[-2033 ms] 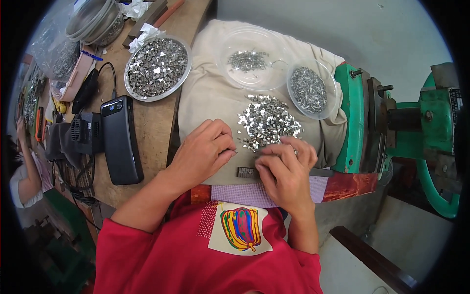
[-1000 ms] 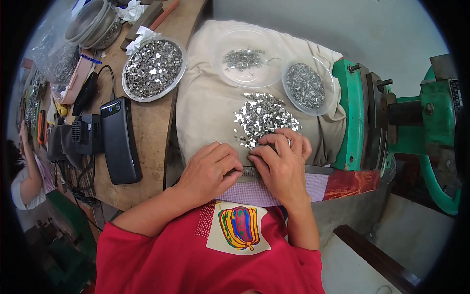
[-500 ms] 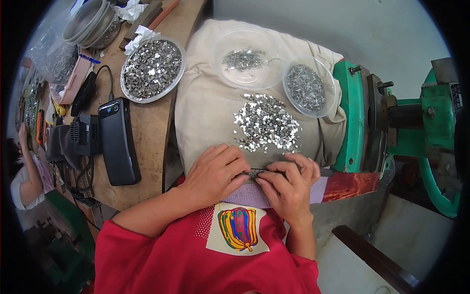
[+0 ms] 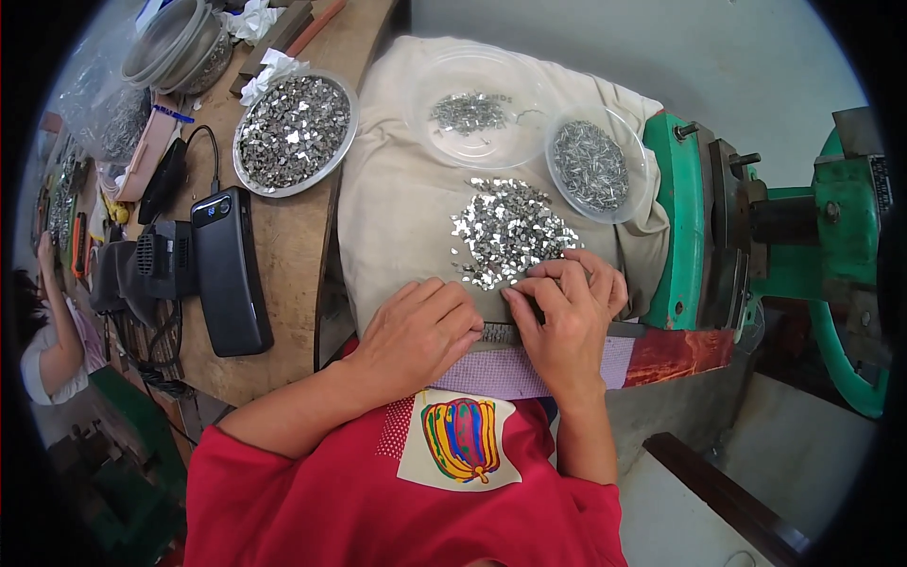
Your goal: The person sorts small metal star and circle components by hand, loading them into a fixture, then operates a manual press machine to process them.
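Note:
A heap of small shiny metal pieces (image 4: 510,231) lies on a beige cloth (image 4: 397,208) in front of me. My left hand (image 4: 420,326) rests palm down on the cloth's near edge, its curled fingers pressing the left end of a narrow dark metal strip (image 4: 499,333). My right hand (image 4: 567,302) is just right of it. Its fingers are bent, and the fingertips pinch pieces at the heap's near edge above the strip. A purple pad (image 4: 501,373) lies under the strip, against my red shirt.
Two clear dishes (image 4: 472,109) (image 4: 590,165) of metal bits sit behind the heap. A metal bowl (image 4: 295,132) of pieces and a black power bank (image 4: 227,269) lie on the wooden bench to the left. A green press (image 4: 756,236) stands at right. Another person (image 4: 47,331) sits far left.
Both hands drew back from the heap to the strip at the near edge. My right hand has now moved forward again to the heap's near rim; my left hand stays by the strip.

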Demonstrator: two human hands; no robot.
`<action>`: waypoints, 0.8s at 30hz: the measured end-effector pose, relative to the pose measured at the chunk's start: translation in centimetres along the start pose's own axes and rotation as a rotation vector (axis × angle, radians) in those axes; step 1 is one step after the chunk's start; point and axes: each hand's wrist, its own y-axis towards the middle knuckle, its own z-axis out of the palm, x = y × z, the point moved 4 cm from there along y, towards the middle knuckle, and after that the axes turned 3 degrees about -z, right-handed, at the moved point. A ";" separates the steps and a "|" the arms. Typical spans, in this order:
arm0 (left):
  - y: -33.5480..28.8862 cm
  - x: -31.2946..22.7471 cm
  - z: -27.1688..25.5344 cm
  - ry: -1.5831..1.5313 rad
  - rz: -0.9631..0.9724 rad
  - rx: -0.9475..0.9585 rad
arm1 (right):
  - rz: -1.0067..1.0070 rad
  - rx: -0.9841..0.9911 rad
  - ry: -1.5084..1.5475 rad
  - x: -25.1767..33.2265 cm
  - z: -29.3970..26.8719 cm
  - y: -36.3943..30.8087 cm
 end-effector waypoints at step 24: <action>-1.0 1.1 -0.8 -0.153 -0.137 0.053 | -0.030 -0.001 0.170 1.1 -1.2 -3.2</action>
